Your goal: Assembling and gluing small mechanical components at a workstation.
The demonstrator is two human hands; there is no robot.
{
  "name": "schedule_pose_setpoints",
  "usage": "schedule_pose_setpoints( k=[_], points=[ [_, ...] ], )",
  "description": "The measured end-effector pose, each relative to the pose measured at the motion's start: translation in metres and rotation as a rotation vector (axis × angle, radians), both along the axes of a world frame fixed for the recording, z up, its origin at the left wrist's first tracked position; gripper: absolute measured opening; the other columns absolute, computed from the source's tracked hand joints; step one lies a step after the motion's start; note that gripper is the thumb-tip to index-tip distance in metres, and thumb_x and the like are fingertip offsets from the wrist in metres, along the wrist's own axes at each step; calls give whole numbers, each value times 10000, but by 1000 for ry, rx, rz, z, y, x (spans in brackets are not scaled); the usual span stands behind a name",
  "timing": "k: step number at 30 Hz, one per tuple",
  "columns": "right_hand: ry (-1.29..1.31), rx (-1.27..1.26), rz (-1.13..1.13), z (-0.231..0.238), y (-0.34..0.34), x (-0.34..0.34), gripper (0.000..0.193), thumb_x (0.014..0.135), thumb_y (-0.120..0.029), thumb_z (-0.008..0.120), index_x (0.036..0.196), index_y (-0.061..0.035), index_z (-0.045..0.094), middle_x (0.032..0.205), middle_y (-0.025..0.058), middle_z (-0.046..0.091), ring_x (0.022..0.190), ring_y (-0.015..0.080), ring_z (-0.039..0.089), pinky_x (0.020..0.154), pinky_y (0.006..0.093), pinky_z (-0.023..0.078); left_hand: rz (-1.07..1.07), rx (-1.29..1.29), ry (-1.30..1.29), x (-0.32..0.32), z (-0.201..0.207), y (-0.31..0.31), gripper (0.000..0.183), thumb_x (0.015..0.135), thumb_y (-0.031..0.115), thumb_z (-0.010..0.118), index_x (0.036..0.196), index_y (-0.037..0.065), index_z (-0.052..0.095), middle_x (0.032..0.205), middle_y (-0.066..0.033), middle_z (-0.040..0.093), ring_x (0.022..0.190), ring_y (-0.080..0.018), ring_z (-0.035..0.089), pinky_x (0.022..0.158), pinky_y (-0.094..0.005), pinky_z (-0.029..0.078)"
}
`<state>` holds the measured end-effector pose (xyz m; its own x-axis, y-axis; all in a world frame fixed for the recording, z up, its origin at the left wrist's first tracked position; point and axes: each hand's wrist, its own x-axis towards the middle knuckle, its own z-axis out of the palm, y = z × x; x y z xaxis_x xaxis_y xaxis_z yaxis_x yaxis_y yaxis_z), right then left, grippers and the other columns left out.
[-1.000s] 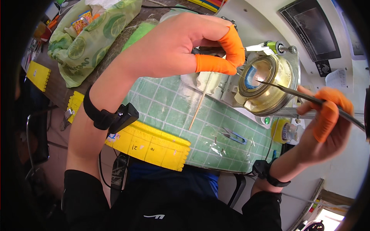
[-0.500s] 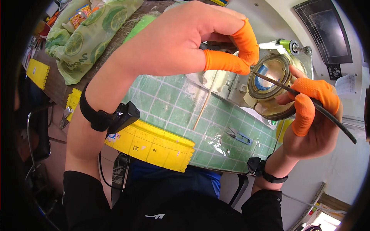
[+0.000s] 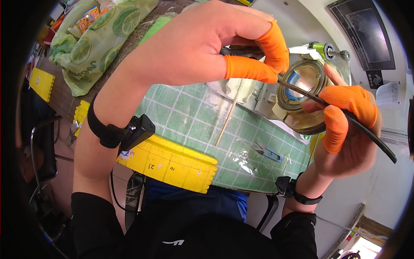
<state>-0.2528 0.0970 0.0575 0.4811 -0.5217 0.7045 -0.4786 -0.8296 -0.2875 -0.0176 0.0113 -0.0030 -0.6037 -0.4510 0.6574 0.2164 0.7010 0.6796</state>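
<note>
Above the green bench, my right hand [image 3: 351, 125], with orange finger cots on thumb and finger, holds dark, slender tweezers [image 3: 371, 137] that slant up to the left. Their tip meets the pinched orange-capped fingertips of my left hand [image 3: 254, 56]. Whatever those fingertips hold is too small to make out. Just behind the tweezers stands a round metal-rimmed glass [image 3: 281, 100], with a blue patch showing in it. My right fingers reach over its right side.
A thin wooden stick [image 3: 227, 118] and small blue-handled thread snips [image 3: 272, 155] lie on the gridded green mat [image 3: 194, 103]. Yellow notched strips [image 3: 172, 166] line the bench's near edge. A lemon-print bag [image 3: 90, 56] sits far left; a green spool [image 3: 320, 48] and dark screen panel [image 3: 366, 36] are at right.
Both hands have shifted very slightly left, with the tweezers tip still at my left fingertips. The grips look the same.
</note>
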Motion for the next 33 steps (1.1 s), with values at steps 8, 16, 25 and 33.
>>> schedule_pose_setpoints(
  k=[8,16,25,33],
  points=[
    [-21,-38,-34,-6,-2,1,145,936,-10,627,1006,115,605,825,197,673,708,244,634,969,674,529,28,3,-34,2,1,1,181,812,-18,799,934,-8,665,1031,-120,699,976,-231,677,869,-327,544],
    [3,14,28,3,0,2,205,986,-106,615,986,99,596,774,184,647,687,226,602,954,679,541,14,-11,1,2,-1,1,179,799,16,819,912,4,681,1032,-125,720,994,-240,695,879,-333,545],
    [44,454,-80,50,74,-49,217,865,-214,736,918,-28,638,736,82,606,576,196,546,509,312,436,-15,21,20,1,2,2,168,789,-8,815,882,11,676,975,-122,700,993,-258,694,923,-384,549],
    [921,975,-250,-51,107,-58,116,945,-126,614,1040,-59,602,986,163,625,773,407,668,644,476,549,-26,105,-17,-8,0,-1,170,789,-77,768,918,-4,683,982,-107,658,981,-266,676,1104,-564,470]
  ],
)
